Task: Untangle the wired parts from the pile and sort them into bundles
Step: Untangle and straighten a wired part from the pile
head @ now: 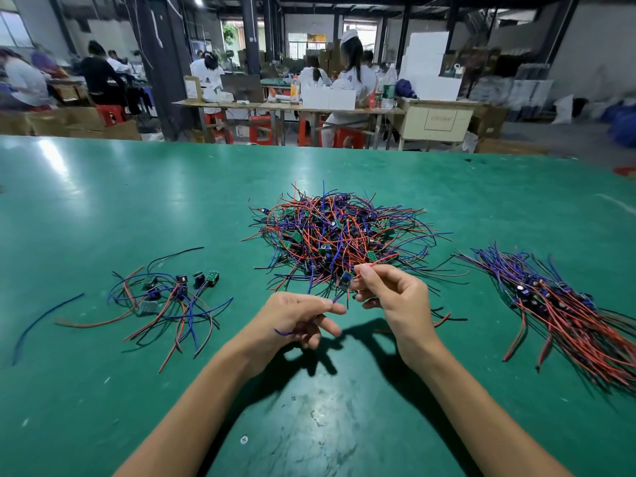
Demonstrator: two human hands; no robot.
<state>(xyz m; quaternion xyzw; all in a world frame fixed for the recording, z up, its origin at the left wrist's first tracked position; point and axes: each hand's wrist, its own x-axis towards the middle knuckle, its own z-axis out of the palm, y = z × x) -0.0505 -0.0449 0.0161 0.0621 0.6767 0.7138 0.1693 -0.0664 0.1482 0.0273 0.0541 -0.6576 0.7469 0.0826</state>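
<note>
Green table (103, 208): tangled pile (339, 235) centre, loose lot (165, 297) on left, tidy bundle (564, 311) on right. Left hand (296, 318) grip pinches blue wire (335, 299); right hand (392, 294) grip pinches red wire (380, 260) at pile's near edge.

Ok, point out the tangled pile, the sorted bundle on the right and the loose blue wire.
tangled pile (339, 235), head view, centre of the heap
sorted bundle (564, 311), head view, middle of the wires
loose blue wire (41, 320), head view, mid-length

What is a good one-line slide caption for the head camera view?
Both hands, left hand and right hand, tease one wired part from the central pile, a sorted bundle lying to the right.
</note>
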